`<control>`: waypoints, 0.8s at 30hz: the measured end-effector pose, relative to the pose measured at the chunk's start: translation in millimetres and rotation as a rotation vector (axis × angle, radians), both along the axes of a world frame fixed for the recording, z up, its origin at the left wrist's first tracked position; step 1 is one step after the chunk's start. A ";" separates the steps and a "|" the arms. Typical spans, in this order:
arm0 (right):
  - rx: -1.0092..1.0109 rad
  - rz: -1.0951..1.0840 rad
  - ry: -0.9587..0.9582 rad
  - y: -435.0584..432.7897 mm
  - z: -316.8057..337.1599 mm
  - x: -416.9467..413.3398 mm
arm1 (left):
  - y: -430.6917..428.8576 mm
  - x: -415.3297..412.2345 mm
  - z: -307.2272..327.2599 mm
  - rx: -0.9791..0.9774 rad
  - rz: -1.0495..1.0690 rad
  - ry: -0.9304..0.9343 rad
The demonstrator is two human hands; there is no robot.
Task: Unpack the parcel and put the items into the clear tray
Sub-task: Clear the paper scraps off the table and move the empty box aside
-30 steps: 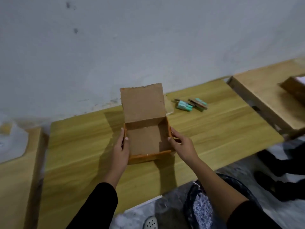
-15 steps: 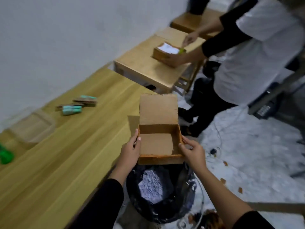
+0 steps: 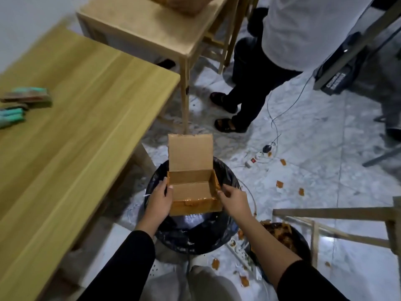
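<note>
Cardboard parcel (image 3: 192, 190), lid flap up and bare inner floor showing, is held over a bin w/ black liner (image 3: 195, 235), just off the end of the bench (image 3: 86, 116). Left hand (image 3: 159, 202) grips the box's left wall, thumb hooked over the rim and fingers curled round the outside. Right hand (image 3: 235, 199) pinches the right wall near the front corner, fingers bent. Orange tape edges the parcel's rim & front. Far left on the bench, well apart from the box: teal tubes (image 3: 10, 115) beside flat packets (image 3: 28, 97) — both blurred. Orange scraps (image 3: 280, 184) dot the marble floor; a 2nd person in a white top (image 3: 303, 29) stands by another bench (image 3: 162, 22).
</note>
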State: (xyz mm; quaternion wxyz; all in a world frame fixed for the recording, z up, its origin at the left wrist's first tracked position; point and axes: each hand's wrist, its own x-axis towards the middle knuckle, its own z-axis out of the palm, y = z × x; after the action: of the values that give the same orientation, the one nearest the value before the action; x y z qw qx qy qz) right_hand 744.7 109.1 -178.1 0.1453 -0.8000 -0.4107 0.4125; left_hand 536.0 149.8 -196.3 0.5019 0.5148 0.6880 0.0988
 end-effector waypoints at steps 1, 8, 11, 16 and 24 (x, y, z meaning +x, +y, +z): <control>-0.036 0.026 -0.011 -1.1 -3.7 -2.6 | -0.4 -1.9 -2.0 -0.003 -0.028 0.058; -0.078 0.141 -0.039 -0.3 10.1 -17.8 | 2.2 -19.4 23.0 0.086 -0.269 0.242; -0.032 0.155 -0.046 18.7 41.8 -35.3 | 11.7 -23.2 52.7 0.174 -0.340 0.199; 0.103 0.239 -0.072 61.1 103.1 -89.0 | 31.8 -54.5 116.7 0.377 -0.380 0.178; 0.255 0.486 -0.078 152.6 151.8 -222.6 | 79.2 -208.4 173.8 0.515 0.014 0.363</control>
State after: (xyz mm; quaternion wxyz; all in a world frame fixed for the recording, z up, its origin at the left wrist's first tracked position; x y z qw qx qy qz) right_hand 522.1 261.7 -26.3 0.1255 -0.6687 -0.6443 0.3491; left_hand 327.6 228.9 -22.5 0.2232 0.6296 0.7221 0.1796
